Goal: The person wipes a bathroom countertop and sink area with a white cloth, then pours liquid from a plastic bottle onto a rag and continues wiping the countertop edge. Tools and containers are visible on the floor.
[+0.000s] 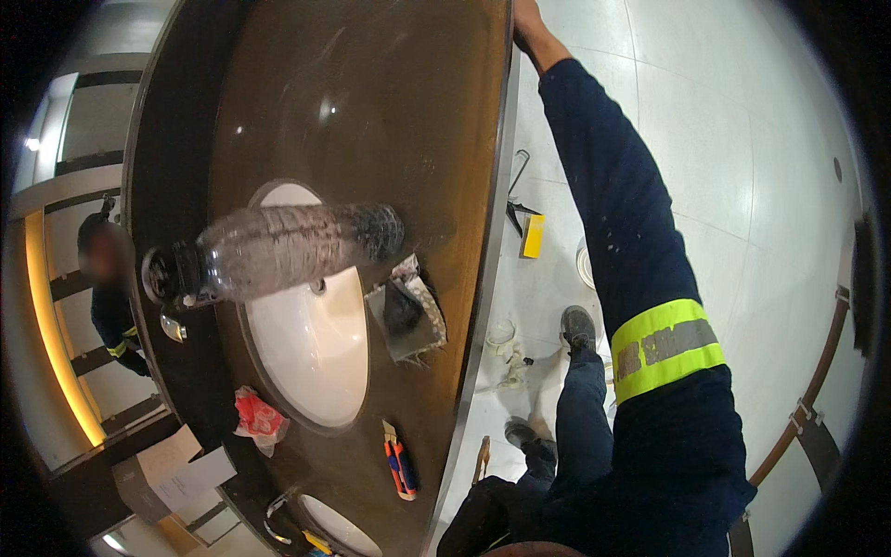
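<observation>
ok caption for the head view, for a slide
Right hand grips the counter edge; a clear bottle hangs above the white sink.

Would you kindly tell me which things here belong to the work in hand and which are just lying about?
In hand:
- right hand, gripping the edge of the brown counter

Lying about:
- clear plastic bottle over the white basin
- trowel with mortar
- orange and blue utility knife
- red wrapper
- yellow tool on the floor
</observation>
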The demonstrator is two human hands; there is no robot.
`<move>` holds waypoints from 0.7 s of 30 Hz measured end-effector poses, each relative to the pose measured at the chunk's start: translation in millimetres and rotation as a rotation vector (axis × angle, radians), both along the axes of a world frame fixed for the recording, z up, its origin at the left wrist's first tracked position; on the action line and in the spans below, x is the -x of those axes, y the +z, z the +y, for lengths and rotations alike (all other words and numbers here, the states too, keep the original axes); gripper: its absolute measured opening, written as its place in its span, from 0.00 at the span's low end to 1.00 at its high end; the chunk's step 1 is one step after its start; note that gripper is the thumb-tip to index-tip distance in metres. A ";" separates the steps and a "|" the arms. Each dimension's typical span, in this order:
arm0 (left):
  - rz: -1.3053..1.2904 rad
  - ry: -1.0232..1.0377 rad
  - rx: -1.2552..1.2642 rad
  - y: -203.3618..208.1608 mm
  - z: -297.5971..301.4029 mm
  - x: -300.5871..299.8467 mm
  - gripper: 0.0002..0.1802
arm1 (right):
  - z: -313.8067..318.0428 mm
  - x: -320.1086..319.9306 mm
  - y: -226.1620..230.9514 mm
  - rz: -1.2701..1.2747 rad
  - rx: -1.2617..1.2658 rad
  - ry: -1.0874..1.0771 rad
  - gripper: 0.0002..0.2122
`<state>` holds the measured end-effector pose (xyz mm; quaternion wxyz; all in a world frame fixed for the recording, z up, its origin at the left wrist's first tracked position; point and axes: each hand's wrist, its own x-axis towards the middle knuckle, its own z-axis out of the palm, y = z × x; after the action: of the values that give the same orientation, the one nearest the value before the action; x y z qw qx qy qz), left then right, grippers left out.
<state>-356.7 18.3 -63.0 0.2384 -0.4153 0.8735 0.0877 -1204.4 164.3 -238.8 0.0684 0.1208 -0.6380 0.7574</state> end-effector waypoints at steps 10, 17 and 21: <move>-0.013 0.012 -0.022 7.5 1.3 -60.6 0.19 | -76.6 -450.6 -24.9 -0.187 -0.121 -0.129 0.27; -0.119 0.136 -0.192 39.4 -1.1 -234.7 0.19 | -65.7 -367.4 -112.9 -0.033 -0.410 -0.355 0.23; -0.111 0.305 -0.265 3.5 61.3 -411.2 0.19 | -56.3 -355.2 -67.7 -0.143 -0.467 -0.214 0.24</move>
<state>54.5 79.6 -59.5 0.3225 -0.5117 0.7670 0.2141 -849.2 108.0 -306.5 0.0732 0.0112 -0.8078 0.5848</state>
